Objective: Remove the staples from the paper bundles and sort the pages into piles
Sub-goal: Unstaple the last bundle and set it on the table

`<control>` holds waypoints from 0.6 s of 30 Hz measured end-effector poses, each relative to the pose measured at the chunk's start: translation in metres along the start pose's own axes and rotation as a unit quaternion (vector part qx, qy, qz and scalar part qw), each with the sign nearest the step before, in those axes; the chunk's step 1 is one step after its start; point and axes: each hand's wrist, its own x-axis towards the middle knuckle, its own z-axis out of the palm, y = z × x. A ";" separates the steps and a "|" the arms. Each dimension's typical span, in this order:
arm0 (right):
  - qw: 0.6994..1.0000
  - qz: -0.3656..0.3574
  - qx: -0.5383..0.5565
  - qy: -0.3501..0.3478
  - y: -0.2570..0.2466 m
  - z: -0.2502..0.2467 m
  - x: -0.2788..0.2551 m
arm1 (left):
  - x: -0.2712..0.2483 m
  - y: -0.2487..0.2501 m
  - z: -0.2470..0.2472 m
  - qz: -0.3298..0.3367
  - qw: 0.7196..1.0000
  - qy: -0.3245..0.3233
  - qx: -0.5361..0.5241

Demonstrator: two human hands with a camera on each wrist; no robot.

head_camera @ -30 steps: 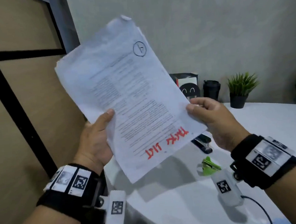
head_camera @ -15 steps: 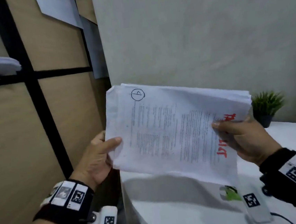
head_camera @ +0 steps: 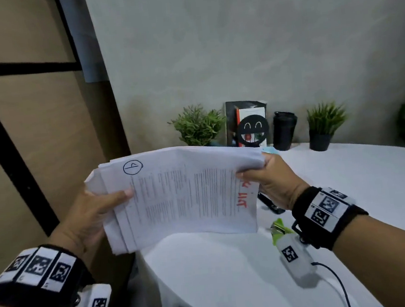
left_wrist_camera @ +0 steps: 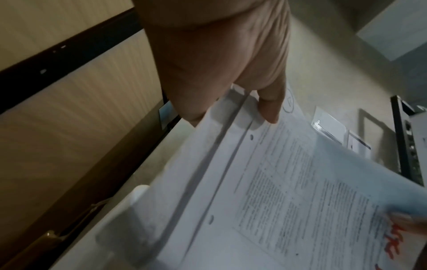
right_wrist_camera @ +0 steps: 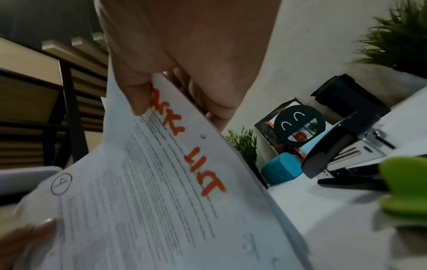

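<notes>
A bundle of printed white pages [head_camera: 183, 194] with red handwriting and a circled mark hangs sideways over the near-left edge of the white table [head_camera: 233, 274]. My left hand [head_camera: 98, 208] grips its left end, thumb on top, fingers underneath. My right hand [head_camera: 270, 179] pinches the right end at the red writing. The left wrist view shows the paper bundle [left_wrist_camera: 289, 182] fanned into layers under my thumb [left_wrist_camera: 270, 107]. In the right wrist view the same pages [right_wrist_camera: 161, 191] fill the lower left. A green staple remover [head_camera: 279, 229] lies on the table below my right wrist.
A black stapler [right_wrist_camera: 342, 142] lies behind the bundle, mostly hidden in the head view. Along the back wall stand two small potted plants [head_camera: 197, 126] [head_camera: 324, 124], a book with a black smiley disc [head_camera: 252, 126], a black cup [head_camera: 284, 130] and a blue box [right_wrist_camera: 280, 168]. A black-framed shelf [head_camera: 5, 147] rises on the left.
The bundle has turned from upright to lying sideways and come down lower over the table edge. Both hands kept hold of its ends, and the head view swung back to the right.
</notes>
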 end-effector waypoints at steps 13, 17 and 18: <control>0.992 0.109 -0.036 -0.045 0.013 0.004 0.012 | -0.003 0.000 0.000 -0.023 0.998 0.009 -0.053; 0.993 0.096 -0.066 -0.016 -0.002 -0.001 0.010 | -0.004 0.016 0.000 -0.066 0.989 0.045 -0.125; 0.994 0.085 -0.067 0.025 -0.007 -0.002 0.007 | -0.004 0.021 0.000 -0.075 0.984 0.064 -0.147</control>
